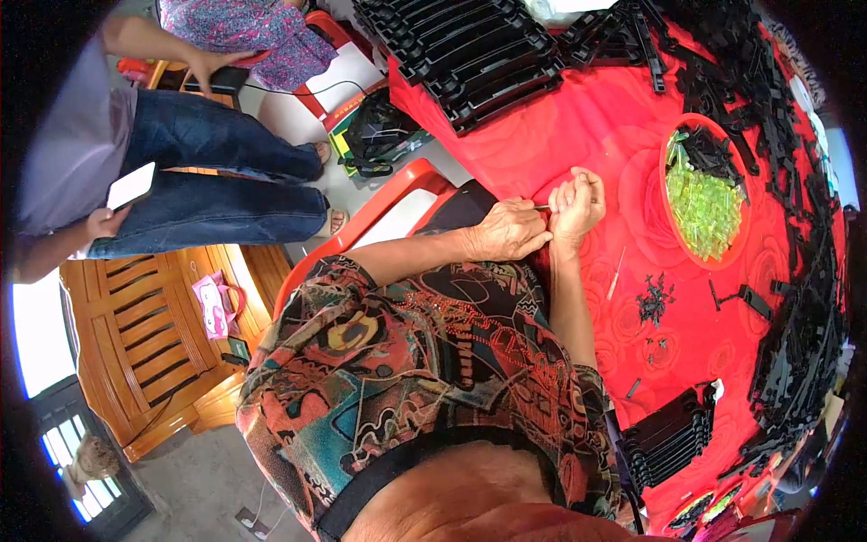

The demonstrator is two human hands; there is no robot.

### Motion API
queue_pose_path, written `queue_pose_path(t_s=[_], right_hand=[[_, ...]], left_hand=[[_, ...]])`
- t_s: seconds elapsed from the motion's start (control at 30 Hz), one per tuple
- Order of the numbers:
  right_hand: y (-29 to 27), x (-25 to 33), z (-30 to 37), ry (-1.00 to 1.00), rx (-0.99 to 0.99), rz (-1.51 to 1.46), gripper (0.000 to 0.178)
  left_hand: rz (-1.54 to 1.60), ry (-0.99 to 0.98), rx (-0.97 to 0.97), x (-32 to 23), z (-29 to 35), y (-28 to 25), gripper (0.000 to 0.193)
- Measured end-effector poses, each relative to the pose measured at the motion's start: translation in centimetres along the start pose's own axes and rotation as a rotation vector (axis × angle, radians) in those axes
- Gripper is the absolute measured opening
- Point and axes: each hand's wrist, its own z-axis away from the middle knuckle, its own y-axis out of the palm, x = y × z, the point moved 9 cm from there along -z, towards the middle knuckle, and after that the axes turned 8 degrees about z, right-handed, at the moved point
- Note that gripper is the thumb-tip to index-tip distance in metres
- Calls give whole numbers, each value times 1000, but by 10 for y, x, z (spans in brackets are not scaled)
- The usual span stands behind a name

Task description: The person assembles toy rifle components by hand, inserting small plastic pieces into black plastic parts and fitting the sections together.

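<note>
Patterned cloth on the person's shoulder fills the foreground, and beyond it both hands meet left of the red bowl of green pieces. Left hand is curled shut and right hand pinches closed, sharing a thin dark pin. Being so slight, it could slip from the fingertips and vanish among the black parts below the bowl.

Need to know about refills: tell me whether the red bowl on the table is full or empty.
Partly full. The red bowl holds a heap of yellow-green pieces with some black parts at one end; its rim stays visible around them.
</note>
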Motion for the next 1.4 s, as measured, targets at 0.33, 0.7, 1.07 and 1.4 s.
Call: queue_pose_path(t_s=[0.33,0.7,1.07,1.4], right_hand=[[5,-3,-1,-24,69,16,8],[18,-2,-3,-33,147,51,9],[25,-4,-3,-40,243,158,14],[18,11,-23,18,121,437,21]], left_hand=[[-33,-33,35,4,3,3,27],[-12,-8,14,6,3,-3,25],[-46,-6,58,8,3,4,27],[8,49,-40,2,-7,-9,29]])
